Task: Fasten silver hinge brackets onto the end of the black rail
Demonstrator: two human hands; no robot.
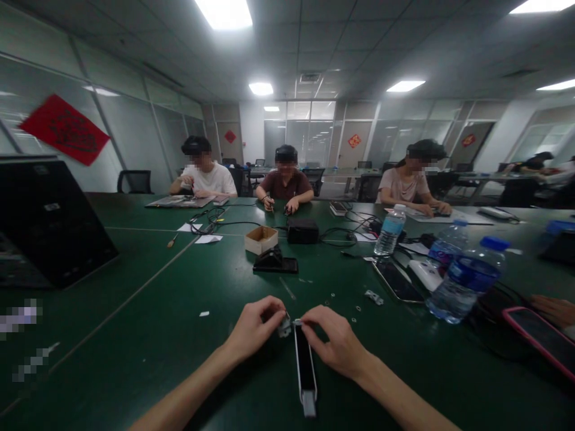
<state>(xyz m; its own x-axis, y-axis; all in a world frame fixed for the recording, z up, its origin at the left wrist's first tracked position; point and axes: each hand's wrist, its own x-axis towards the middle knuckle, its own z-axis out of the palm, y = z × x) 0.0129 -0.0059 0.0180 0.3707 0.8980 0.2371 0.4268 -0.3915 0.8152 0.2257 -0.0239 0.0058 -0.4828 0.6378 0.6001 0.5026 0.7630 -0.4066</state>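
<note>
My left hand (pixel 257 328) is closed in a pinch around a small grey, metallic-looking part (pixel 284 327). Just right of it lies a long, narrow black case with a white edge (pixel 306 365), its length running towards me. A flat grey piece (pixel 309 404) sticks out of its near end. My right hand (pixel 336 338) pinches the case's far end, where a small whitish bit (pixel 297 322) shows by the fingertips. The two hands are close together but apart. Exactly what the fingertips cover is hidden.
Beyond my hands are a black stand (pixel 275 263), an open cardboard box (pixel 261 239) and a black box (pixel 303 230). To the right lie a small metal part (pixel 374 297), a phone (pixel 398 280) and water bottles (pixel 469 278). Several people sit across the green table (pixel 171 335).
</note>
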